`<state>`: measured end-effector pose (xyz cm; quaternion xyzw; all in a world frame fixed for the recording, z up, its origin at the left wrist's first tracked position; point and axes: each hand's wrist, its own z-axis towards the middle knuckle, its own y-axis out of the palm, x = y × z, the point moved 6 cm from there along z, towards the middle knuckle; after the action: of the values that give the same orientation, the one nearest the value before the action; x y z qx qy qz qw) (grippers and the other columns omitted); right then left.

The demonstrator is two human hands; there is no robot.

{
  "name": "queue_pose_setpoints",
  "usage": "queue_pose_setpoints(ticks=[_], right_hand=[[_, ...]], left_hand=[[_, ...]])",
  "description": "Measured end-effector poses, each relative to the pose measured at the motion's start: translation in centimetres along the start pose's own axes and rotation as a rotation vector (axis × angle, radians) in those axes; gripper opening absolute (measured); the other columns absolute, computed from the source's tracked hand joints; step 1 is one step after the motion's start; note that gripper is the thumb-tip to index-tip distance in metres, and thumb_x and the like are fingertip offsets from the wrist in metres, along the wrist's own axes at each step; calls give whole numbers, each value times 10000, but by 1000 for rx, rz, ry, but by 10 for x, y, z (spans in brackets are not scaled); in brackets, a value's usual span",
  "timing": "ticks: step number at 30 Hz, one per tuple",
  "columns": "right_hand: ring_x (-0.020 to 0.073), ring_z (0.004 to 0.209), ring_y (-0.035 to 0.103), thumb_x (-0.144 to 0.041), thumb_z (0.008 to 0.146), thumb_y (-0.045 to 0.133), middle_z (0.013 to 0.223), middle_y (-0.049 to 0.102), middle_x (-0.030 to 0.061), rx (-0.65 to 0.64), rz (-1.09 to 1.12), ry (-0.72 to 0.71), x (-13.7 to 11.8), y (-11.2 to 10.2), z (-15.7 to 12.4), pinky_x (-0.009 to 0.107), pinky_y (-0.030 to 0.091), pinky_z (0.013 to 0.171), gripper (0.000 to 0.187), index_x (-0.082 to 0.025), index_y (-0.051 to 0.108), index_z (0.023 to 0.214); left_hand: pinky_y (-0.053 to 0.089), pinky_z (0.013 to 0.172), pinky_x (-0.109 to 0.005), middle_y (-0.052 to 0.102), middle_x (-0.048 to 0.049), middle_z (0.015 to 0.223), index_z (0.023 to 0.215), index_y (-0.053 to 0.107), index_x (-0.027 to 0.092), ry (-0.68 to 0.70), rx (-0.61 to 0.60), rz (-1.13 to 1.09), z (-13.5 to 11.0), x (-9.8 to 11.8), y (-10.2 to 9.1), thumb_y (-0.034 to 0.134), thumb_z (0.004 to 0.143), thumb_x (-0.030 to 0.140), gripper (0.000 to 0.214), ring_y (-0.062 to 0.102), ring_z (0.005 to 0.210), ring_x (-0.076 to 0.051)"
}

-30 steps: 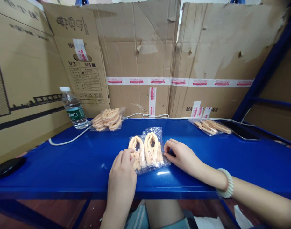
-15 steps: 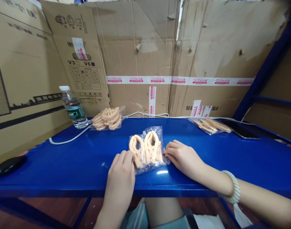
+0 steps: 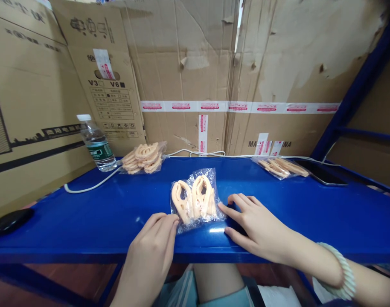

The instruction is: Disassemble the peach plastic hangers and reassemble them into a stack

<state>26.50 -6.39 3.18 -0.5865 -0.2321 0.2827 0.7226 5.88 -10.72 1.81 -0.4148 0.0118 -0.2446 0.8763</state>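
A clear plastic bag [image 3: 199, 200] lies flat on the blue table, holding beige plastic pieces [image 3: 201, 197] that look like folded travel hangers. At the bag's lower left edge is my left hand [image 3: 155, 243], its fingers together and pinching the plastic; the thumb is mostly hidden. My right hand [image 3: 257, 224] rests on the table to the right of the bag. Its fingers are spread, with the index fingertip at the bag's right edge and the thumb apart from it.
Two more bags of beige pieces lie at the back left [image 3: 142, 158] and back right [image 3: 281, 166]. A water bottle [image 3: 99, 147], a white cable [image 3: 89, 188], a black mouse [image 3: 11, 221] and a dark phone [image 3: 323, 172] are on the table [image 3: 95, 226]. Cardboard [image 3: 182, 76] walls the back.
My right hand has spread its fingers and shifted slightly right, away from the bag's edge. My left hand has moved a little down and left. The bag has stayed nearly in place.
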Motion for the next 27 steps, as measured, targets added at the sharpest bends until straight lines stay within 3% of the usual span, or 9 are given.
queue_pose_setpoints(ticks=[7, 10, 14, 17, 19, 21, 23, 27], right_hand=[[306, 1069, 492, -379, 977, 446, 1064, 535, 131, -4, 11, -21, 3, -3, -11, 537, 363, 942, 388, -174, 565, 1285], [286, 1055, 512, -346, 989, 438, 1070, 537, 119, 30, 51, -11, 7, -7, -9, 508, 390, 924, 330, -201, 608, 1232], [225, 921, 554, -283, 1011, 398, 1004, 556, 99, 80, 172, 3, 15, -5, 4, 399, 447, 832, 312, -188, 694, 982], [201, 874, 557, -232, 948, 551, 906, 576, 68, 103, 299, 71, 25, 3, 19, 329, 453, 799, 182, -169, 681, 837], [205, 873, 563, -213, 853, 686, 879, 598, 53, 89, 353, 160, 35, 10, 29, 311, 448, 782, 60, -160, 660, 864], [208, 840, 578, -235, 780, 759, 886, 626, 54, 59, 374, 238, 43, 16, 36, 304, 445, 736, 200, -147, 644, 919], [197, 766, 600, -266, 744, 782, 852, 654, 46, 16, 400, 270, 47, 19, 42, 282, 438, 655, 253, -144, 655, 925], [149, 625, 631, -226, 716, 769, 683, 685, -9, -113, 465, 259, 48, 22, 55, 221, 410, 529, 112, -165, 695, 774]], left_hand=[[537, 724, -405, 668, -59, 985, 1131, 577, 225, 18, -122, 57, -6, 3, -3, 405, 989, 322, 244, 584, 922, -263], [534, 751, -439, 675, -66, 1057, 1146, 577, 221, 16, -104, 83, -11, 7, -1, 446, 972, 370, 265, 572, 958, -284], [536, 768, -449, 686, -74, 1059, 1150, 578, 205, 12, -58, 101, -15, 12, -1, 473, 957, 382, 283, 573, 976, -292], [540, 783, -445, 692, -77, 1076, 1156, 579, 188, 40, -32, 126, -18, 15, -2, 492, 948, 373, 292, 571, 997, -293], [542, 781, -447, 695, -84, 1084, 1151, 585, 177, 58, -14, 152, -19, 16, -2, 506, 938, 379, 304, 571, 1003, -300], [542, 777, -452, 699, -93, 1083, 1149, 590, 162, 72, 0, 176, -20, 17, -1, 520, 927, 387, 324, 570, 1002, -309], [540, 776, -456, 700, -104, 1079, 1157, 592, 143, 79, 15, 193, -22, 18, 0, 528, 920, 386, 345, 569, 1002, -313], [537, 781, -458, 702, -116, 1079, 1166, 597, 118, 81, 35, 198, -23, 19, 0, 526, 920, 373, 361, 571, 999, -313]])
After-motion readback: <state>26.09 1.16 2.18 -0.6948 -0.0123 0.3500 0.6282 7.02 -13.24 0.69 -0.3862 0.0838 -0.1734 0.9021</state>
